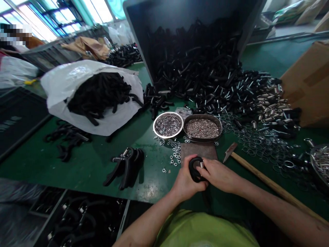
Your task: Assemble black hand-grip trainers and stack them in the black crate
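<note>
My left hand (186,181) is wrapped round a black hand grip strengthener (192,169), just over the near edge of a flat metal plate (195,151). My right hand (218,174) is closed at its other side, thumb pressing near a silver coil spring (202,165). The fingers hide much of the grip's lower part. Off to the left, black hand grips with springs (126,164) stand together on the green table (154,181). A hammer (232,151) lies to the right of my hands, its wooden handle running under my right forearm.
Beyond the plate stand a round bowl of small metal parts (168,136) and an oval tin of small rivet-like pieces (203,140). Loose nuts (175,154) lie nearby. A white sack (59,82) and a tipped grey bin (138,41) hold black parts. Rings (254,145) and springs (269,103) spread rightward.
</note>
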{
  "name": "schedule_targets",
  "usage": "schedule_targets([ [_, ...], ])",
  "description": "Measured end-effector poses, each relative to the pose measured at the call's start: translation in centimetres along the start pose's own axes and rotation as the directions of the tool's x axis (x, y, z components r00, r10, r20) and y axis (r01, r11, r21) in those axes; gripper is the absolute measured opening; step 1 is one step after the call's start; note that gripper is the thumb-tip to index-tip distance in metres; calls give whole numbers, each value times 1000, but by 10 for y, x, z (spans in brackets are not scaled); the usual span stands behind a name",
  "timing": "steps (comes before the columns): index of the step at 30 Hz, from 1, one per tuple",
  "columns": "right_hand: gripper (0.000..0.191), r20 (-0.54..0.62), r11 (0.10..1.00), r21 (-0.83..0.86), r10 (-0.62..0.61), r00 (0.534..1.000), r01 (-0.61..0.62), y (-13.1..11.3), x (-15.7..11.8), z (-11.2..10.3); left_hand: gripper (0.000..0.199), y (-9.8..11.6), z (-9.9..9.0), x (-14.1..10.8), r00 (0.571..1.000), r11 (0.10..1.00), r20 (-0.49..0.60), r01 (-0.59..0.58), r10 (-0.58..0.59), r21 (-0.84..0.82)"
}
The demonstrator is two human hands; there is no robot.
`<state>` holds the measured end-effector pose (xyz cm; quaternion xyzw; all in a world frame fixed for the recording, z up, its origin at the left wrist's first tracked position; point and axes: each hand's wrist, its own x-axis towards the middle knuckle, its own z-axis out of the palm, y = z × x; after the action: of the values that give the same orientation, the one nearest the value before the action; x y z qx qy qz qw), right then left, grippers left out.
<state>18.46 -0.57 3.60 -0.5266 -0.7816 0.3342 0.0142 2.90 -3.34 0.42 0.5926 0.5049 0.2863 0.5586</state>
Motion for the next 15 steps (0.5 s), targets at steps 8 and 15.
schedule_targets([
  [8, 23, -91, 899, -425, -159, 983, 106, -9, 91, -66, 20, 16, -88, 62, 879, 758, -301, -98, 370, 645],
  [15, 20, -206, 870, -490, -185, 961, 63, -46, 198, -64, 14, 28, -140, 132, 918, 429, -345, 236, 196, 872],
])
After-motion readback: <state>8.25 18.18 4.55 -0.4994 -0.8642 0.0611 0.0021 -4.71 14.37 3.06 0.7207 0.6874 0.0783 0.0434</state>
